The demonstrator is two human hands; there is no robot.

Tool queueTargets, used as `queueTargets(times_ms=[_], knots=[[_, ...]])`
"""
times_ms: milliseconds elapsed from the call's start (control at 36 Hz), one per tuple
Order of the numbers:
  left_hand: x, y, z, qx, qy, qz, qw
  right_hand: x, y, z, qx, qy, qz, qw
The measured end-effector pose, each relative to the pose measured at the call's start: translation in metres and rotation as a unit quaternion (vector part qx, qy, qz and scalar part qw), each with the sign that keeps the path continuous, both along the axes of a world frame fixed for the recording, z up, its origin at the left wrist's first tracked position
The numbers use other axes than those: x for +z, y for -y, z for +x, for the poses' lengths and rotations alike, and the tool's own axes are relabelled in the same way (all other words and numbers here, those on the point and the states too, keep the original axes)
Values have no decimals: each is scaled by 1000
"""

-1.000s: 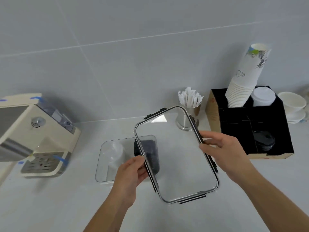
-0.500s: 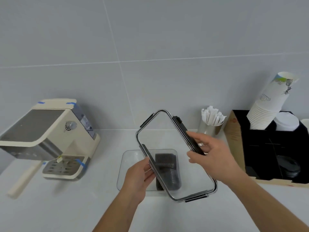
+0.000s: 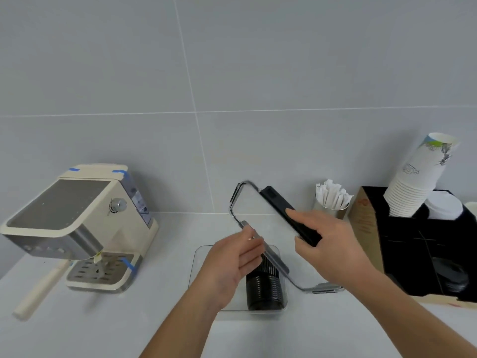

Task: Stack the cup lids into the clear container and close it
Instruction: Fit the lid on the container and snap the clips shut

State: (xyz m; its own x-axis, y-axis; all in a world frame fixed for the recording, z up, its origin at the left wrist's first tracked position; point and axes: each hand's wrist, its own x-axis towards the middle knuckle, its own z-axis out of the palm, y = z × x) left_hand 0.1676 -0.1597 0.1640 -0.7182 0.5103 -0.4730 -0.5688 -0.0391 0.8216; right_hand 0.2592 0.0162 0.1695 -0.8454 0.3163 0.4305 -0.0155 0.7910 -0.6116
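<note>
Container lid [image 3: 268, 228] tilted steeper, both hands [image 3: 229, 262] [image 3: 333, 246] in closed grip on it, white counter [image 3: 129, 319], grey tiled wall [image 3: 232, 73].

Clear container [image 3: 204, 257] partly behind left hand [image 3: 227, 267]; right forearm cut off.

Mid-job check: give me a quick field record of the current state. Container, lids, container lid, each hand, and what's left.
container: clear container on the counter, open
cup lids: black stack lying on its side inside the container
container lid: clear lid with black latches, tilted above the container, not seated
left hand: left hand gripping the lid's left long edge
right hand: right hand holding the right long edge at a latch
remaining: lower the lid, seat it, press the latches
</note>
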Motion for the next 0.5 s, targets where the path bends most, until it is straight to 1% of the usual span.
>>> queueTargets(times_ms=[56, 111, 194, 278, 361, 500], knots=[[8, -6, -7, 17, 47, 31, 998, -7, -1, -1, 13, -19, 86, 996], [12, -9, -15, 33, 78, 45, 995, -11, -2, 1, 23, -22, 139, 990], [18, -9, -21, 42, 97, 41, 994, -16, -4, 6, 46, -41, 206, 977], [20, -5, -21, 31, 99, 29, 994, -15, -5, 9, 79, -46, 259, 962], [17, -2, -20, 34, 90, 20, 995, -14, -5, 13, 100, -28, 295, 950], [11, 2, -15, 57, 94, 25, 994, -16, -3, 19, 138, -19, 311, 940]])
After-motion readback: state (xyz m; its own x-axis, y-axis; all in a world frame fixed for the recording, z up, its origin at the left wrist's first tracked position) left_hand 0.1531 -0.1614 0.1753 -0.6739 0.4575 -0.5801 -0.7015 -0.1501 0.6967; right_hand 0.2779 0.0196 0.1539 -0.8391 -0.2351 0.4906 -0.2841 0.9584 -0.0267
